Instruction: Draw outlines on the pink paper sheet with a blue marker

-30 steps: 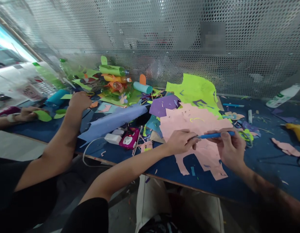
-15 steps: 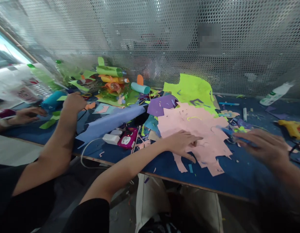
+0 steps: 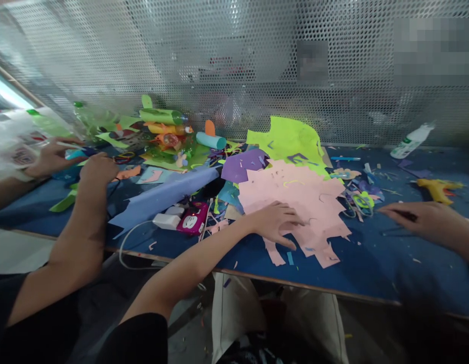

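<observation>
A large pink sheet of paper [image 3: 291,187] with a jagged cut edge lies in front of me. My left hand [image 3: 275,222] rests on its lower left part, fingers spread and holding nothing. Off the sheet's right side, my right hand [image 3: 427,220] is low over the blue table with its fingers drawn together. Whether anything small is between those fingertips I cannot make out. Just left of them lie clear, pale loops [image 3: 357,206] beside yellow-green and purple scraps. A curved yellow strip [image 3: 294,182] lies on the pink sheet.
A yellow glue gun [image 3: 439,189] and a white bottle [image 3: 412,140] are at the right. Bright green paper [image 3: 291,136] and purple paper [image 3: 244,164] lie behind. A magenta box [image 3: 196,218] stands left. A co-worker's hands [image 3: 97,169] work at the far left.
My right hand has moved right, off the pink sheet's edge, and the blue item at its fingers no longer shows there. My left hand stays on the sheet. The view has shifted slightly.
</observation>
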Demonstrator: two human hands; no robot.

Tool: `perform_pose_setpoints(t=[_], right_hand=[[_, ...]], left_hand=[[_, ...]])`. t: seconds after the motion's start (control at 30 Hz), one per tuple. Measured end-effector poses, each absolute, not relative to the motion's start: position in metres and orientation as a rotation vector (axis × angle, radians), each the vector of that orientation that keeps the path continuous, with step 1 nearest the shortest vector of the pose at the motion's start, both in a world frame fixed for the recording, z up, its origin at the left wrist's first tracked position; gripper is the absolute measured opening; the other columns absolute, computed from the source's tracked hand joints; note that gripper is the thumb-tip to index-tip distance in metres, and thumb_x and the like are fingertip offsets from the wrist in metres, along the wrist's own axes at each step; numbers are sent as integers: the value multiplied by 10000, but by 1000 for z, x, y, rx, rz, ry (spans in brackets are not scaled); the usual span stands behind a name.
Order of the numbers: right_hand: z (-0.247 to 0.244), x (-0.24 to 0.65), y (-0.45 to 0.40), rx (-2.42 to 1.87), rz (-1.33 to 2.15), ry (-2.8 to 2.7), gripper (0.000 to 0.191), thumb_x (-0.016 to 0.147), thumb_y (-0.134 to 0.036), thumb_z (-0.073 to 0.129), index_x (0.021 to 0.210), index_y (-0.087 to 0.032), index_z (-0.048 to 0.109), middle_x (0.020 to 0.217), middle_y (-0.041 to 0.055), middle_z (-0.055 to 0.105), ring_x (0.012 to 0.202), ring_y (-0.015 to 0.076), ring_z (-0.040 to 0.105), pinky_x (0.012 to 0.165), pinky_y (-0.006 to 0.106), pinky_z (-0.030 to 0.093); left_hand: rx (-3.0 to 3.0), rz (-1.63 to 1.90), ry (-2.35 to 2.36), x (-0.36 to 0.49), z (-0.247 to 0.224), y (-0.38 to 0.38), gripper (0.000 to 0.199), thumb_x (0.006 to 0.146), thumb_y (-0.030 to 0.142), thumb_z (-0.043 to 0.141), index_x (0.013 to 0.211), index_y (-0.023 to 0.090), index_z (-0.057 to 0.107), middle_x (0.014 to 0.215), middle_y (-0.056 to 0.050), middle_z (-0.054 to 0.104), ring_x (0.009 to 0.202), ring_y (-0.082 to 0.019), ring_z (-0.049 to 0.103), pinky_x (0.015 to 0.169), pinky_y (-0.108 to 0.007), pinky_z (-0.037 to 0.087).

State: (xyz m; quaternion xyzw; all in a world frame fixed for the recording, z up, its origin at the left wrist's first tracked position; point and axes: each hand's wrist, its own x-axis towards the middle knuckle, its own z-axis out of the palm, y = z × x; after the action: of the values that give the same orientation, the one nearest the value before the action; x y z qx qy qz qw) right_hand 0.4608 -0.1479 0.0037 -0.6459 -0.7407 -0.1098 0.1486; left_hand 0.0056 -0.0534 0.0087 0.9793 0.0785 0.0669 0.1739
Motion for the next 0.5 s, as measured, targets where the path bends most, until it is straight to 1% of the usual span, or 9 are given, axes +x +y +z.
perform_pose_setpoints(t=[0.03,0.1,0.17,0.2,0.27,0.33,0.4,0.5], right_hand=[[-2,458,-148,-1842,-285,-2190,456,822,-662,422,866,-400,792,821,-36,828,689,267,786,608,370,538],[-9,450,-144,-1824,-256,-2249,497,825,-660,399,871,-364,795,825,-1,833,698,295,791,597,383,528],[-9,444,-137,-1834,-292,-2231,534,813,-669,388,850,-333,802,772,28,826,629,302,773,558,376,495],[-8,441,-133,-1843,-303,-2224,560,801,-684,379,840,-323,805,720,36,814,575,300,754,532,369,470],[-4,437,-127,-1866,-287,-2225,603,781,-719,362,819,-314,807,581,35,758,468,280,699,486,345,411],[0,434,-124,-1882,-237,-2235,625,778,-743,352,788,-309,801,473,28,677,400,250,640,461,320,360],[2,434,-124,-1875,-228,-2229,644,797,-750,332,773,-299,791,437,28,627,381,230,600,465,313,337],[2,437,-127,-1842,-308,-2200,682,821,-756,290,784,-285,782,457,48,634,406,237,604,485,323,334]], left_hand=[[2798,174,223,5,9,-54,744,832,658,680,1433,233,573,1407,-119,610,1273,-320,557,1131,-454,366],[2856,151,243,6,10,-56,778,826,614,691,1480,226,526,1532,-121,512,1375,-341,480,1180,-482,326],[2916,134,291,9,9,-60,820,827,564,688,1529,206,462,1623,-121,400,1465,-349,389,1233,-501,262],[2941,125,316,11,8,-61,828,833,545,680,1541,187,441,1637,-126,379,1483,-346,370,1247,-502,245],[2972,111,370,16,7,-64,778,860,498,657,1522,142,457,1605,-149,428,1462,-329,414,1244,-474,275],[2991,109,431,19,6,-67,669,876,416,647,1456,106,522,1522,-174,526,1393,-313,504,1204,-432,355],[3004,106,497,22,5,-68,572,879,337,641,1391,95,566,1434,-185,602,1325,-301,570,1140,-395,430],[3003,66,591,24,6,-68,476,916,290,599,1358,116,572,1315,-170,676,1235,-279,631,1001,-352,509]])
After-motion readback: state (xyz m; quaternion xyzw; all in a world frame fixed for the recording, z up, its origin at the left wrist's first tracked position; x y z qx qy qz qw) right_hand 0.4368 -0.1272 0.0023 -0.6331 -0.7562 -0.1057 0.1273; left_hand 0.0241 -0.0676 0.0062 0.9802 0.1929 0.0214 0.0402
